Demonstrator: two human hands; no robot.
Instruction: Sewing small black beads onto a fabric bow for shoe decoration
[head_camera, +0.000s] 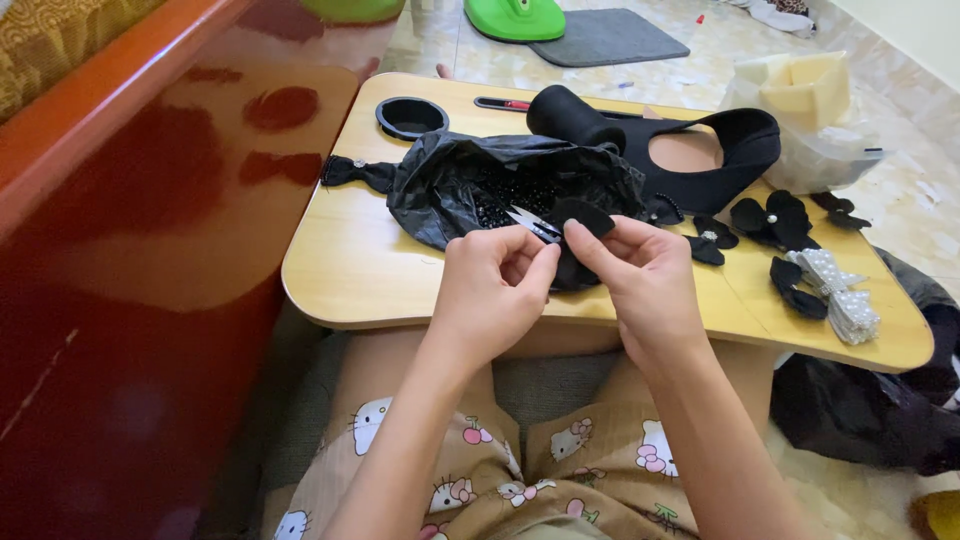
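My left hand (492, 285) and my right hand (645, 272) meet over the front edge of a small wooden lap table (350, 270). Together they pinch a small black fabric piece (580, 225), which the right fingers hold from the top. Small silver snips (533, 222) lie just behind my left fingers, on an open black plastic bag (470, 180) holding black beads.
On the table: a black round lid (411, 117), a black thread spool (572, 116), a black cut-out fabric shape (730, 150), black fabric flowers (770, 218), a white pearl bow (838, 290). A clear bag of foam (810, 110) sits right; red wooden furniture (150, 250) stands left.
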